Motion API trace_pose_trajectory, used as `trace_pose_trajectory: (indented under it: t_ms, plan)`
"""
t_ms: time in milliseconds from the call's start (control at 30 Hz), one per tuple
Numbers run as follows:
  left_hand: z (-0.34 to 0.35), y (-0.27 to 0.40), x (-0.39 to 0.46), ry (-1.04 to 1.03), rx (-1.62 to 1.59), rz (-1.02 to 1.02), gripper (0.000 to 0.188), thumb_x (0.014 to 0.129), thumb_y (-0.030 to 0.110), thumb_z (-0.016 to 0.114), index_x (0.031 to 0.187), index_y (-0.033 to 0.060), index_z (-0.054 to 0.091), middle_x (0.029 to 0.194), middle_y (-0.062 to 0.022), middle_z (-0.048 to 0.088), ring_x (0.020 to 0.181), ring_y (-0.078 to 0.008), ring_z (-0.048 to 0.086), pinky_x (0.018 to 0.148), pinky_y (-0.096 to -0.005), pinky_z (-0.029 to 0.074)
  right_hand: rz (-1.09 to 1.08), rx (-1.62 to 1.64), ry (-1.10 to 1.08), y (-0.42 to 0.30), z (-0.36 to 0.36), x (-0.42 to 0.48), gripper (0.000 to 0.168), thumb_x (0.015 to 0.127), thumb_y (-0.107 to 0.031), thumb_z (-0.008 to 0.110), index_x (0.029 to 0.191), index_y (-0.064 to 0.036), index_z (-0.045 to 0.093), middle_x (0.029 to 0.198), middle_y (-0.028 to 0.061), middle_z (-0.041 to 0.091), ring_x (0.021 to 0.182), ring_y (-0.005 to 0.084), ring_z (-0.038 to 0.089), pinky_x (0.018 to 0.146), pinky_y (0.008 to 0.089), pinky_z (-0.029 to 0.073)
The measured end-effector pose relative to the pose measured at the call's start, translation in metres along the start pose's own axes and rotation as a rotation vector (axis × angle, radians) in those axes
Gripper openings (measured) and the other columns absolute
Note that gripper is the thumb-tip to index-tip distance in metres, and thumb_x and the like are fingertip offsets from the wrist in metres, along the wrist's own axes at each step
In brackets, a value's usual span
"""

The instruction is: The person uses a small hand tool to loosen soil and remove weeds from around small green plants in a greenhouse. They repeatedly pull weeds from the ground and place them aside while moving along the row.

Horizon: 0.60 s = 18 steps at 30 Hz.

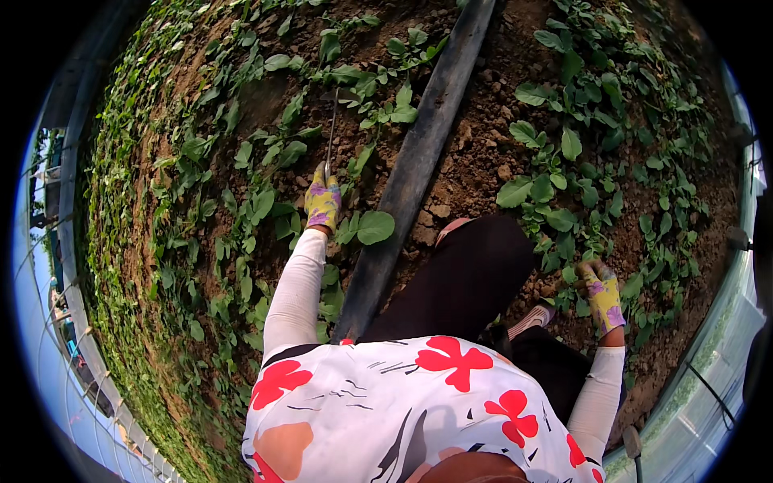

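My left hand [323,196], in a yellow glove with purple flowers, is closed on the handle end of a thin metal hand hoe [332,134]. The tool's shaft points away from me, and its blade end lies among leafy green seedlings [403,108], partly hidden. My right hand [601,296], in a matching glove, is low over leafy plants [561,217] to the right of my legs. Its fingers point down at the foliage, and whether they grip anything is not clear.
A flat black drip hose or strip [416,151] runs diagonally over the brown soil [471,145], left of my bent knee [483,259]. Dense rows of plants [199,241] cover the left side. Clear plastic sheeting [712,374] edges the right, and metal hoops stand at far left.
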<state>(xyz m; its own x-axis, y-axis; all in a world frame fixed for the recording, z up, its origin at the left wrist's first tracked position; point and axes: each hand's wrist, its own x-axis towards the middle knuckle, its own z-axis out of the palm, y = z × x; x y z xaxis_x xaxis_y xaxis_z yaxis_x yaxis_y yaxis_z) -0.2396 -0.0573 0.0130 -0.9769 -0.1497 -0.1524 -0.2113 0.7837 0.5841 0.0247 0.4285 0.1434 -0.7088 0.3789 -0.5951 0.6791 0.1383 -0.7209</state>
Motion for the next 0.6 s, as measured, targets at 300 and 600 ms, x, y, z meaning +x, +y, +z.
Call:
trace_pose_trajectory:
  t_ms: [300,600]
  plan:
    - [0.064,0.062,0.156,-0.052,-0.144,0.041,0.044,0.088,0.02,0.051,0.131,0.0133,0.048,0.104,-0.0187,0.064,0.091,-0.0303,0.063,0.076,-0.0335,0.046,0.136,-0.188,0.101,-0.014,0.003,0.004,0.031,0.091,-0.031,0.054,0.1,-0.001,0.057,0.087,0.0053,0.062,0.065,0.0116,0.059,0.057,0.0235,0.045]
    - [0.096,0.072,0.188,-0.095,-0.06,-0.07,0.039,0.089,0.023,0.049,0.125,0.0113,0.054,0.107,-0.0176,0.063,0.097,-0.0298,0.061,0.081,-0.0321,0.046,0.257,-0.146,0.1,-0.029,0.004,0.004,0.032,0.091,-0.031,0.053,0.102,-0.001,0.058,0.088,0.0067,0.062,0.065,0.0138,0.059,0.063,0.0262,0.049]
